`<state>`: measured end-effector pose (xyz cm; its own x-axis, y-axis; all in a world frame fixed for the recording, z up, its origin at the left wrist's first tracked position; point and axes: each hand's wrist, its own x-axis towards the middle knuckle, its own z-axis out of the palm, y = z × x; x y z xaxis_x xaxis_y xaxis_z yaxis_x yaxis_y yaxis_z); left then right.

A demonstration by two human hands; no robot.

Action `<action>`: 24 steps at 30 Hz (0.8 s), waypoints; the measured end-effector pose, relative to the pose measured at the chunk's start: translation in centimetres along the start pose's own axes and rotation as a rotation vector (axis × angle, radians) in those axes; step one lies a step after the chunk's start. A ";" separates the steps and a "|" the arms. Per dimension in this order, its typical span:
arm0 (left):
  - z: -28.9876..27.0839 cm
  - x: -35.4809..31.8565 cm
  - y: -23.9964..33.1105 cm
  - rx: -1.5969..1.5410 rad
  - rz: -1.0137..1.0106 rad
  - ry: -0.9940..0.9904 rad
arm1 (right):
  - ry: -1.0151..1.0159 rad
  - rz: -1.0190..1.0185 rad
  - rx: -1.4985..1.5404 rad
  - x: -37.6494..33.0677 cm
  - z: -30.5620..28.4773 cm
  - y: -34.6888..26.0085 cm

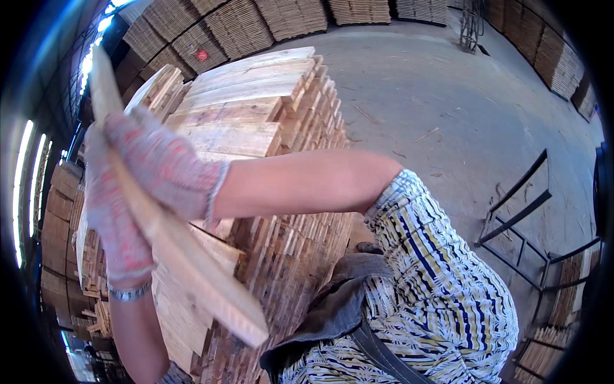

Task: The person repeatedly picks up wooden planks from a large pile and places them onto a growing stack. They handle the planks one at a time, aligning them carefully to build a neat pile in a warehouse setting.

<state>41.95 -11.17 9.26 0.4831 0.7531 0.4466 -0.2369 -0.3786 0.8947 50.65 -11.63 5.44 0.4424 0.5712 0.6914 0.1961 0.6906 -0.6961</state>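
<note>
A long pale wooden board stands on a slant, held up above a tall stack of boards. Its near end points down toward me and its far end rises at the upper left. My left hand, in a knitted glove speckled with red, is closed on the board's left side. From the right, my right hand, in a matching glove, closes on it a little higher up. The fingertips of both hands are partly hidden and somewhat blurred.
More stacked boards line the back and the left side. A black metal frame stands on the concrete floor at the right, near further wood piles. Wood scraps lie scattered over the floor.
</note>
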 end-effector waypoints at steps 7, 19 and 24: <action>-3.2 -1.0 0.8 0.359 0.113 -0.644 | 0.465 0.262 0.539 -7.0 -6.0 -4.7; -26.0 -2.6 -11.7 1.508 0.154 -0.436 | 0.955 0.458 0.107 -10.5 -11.4 3.5; -25.2 -3.3 -11.7 1.380 -0.009 -0.335 | 0.907 0.350 0.050 -9.5 -9.4 6.4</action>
<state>21.87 4.34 -2.62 0.6999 0.6712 0.2442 0.6732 -0.7342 0.0881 55.94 -16.76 -7.39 0.9788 0.2036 0.0200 -0.1034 0.5768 -0.8103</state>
